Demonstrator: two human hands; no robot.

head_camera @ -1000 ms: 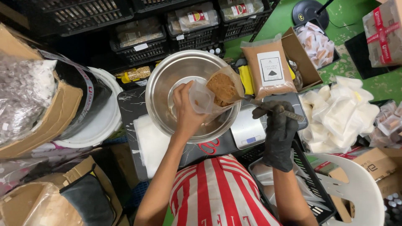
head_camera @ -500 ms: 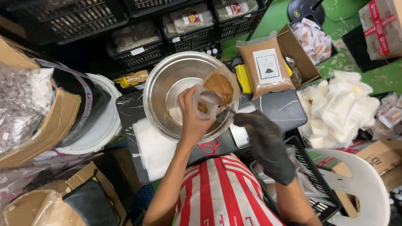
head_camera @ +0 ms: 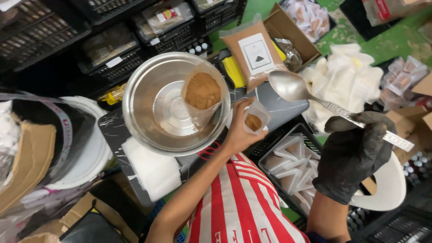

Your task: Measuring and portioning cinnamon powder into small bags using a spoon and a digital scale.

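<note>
While left hand [head_camera: 238, 130] pinches small pouch [head_camera: 255, 119], gloved right hand [head_camera: 355, 153] lifts spoon [head_camera: 315, 101]

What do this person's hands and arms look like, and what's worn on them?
The left hand is bare, its forearm uncovered with no sleeve in view. The right hand wears a loose, wrinkled black glove ending at the wrist; the forearm below is bare. No watch or jewellery shows.
</note>
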